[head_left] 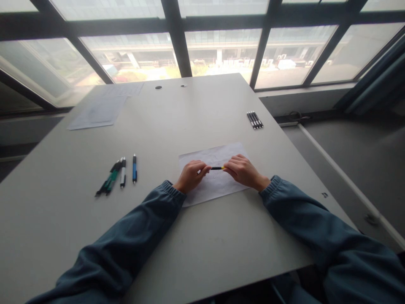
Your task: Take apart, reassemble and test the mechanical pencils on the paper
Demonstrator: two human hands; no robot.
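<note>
Between my hands a pen (217, 168) with a black middle and a bit of yellow lies level, just above a sheet of white paper (209, 196). My left hand (193, 174) pinches its left end with closed fingers. At the yellow end, the fingers of my right hand (242, 169) are closed on it too. Both ends of the pen are hidden by my fingers. The paper lies flat and slightly turned under both hands.
On the left of the white table (202, 240) lie a blue pen (134, 169), a silver-grey pen (123, 173) and a small heap of green and black pens (110, 179). Several black pens (255, 120) stand in a row at right. Papers (98, 110) lie far left.
</note>
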